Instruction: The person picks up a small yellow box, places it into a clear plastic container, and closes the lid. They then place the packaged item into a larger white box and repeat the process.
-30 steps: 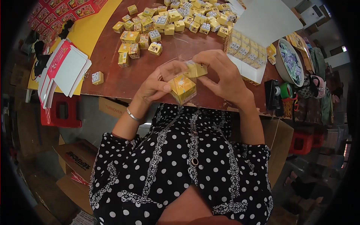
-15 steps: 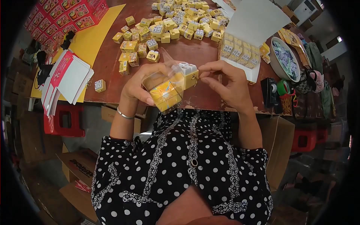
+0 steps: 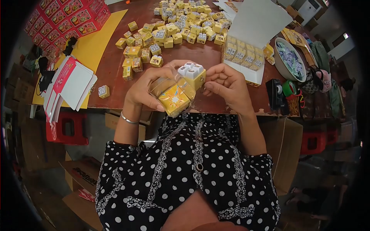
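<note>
My left hand (image 3: 143, 89) is wrapped around a clear plastic box with a yellow starburst print (image 3: 175, 99). Against the far right end of that box sits a yellow cube with white keys on top (image 3: 192, 75), tilted toward me. Left fingers pass behind both, so their grip on the cube is partly hidden. My right hand (image 3: 225, 85) is at the cube's right side, thumb and forefinger closed together with the other fingers curled. Whatever lies in that pinch is too small to make out.
Many yellow cubes (image 3: 177, 29) are piled at the back. An open white carton (image 3: 252, 79) holds rows of them. At right are a bowl of packets (image 3: 291, 59) and a tape dispenser (image 3: 276, 94). Printed cards (image 3: 69, 84) and a lone cube (image 3: 103, 91) lie left.
The yellow cube has tipped so its white keys show more. My right hand's fingers have curled in and closed at the cube's side. The clear box has shifted slightly right.
</note>
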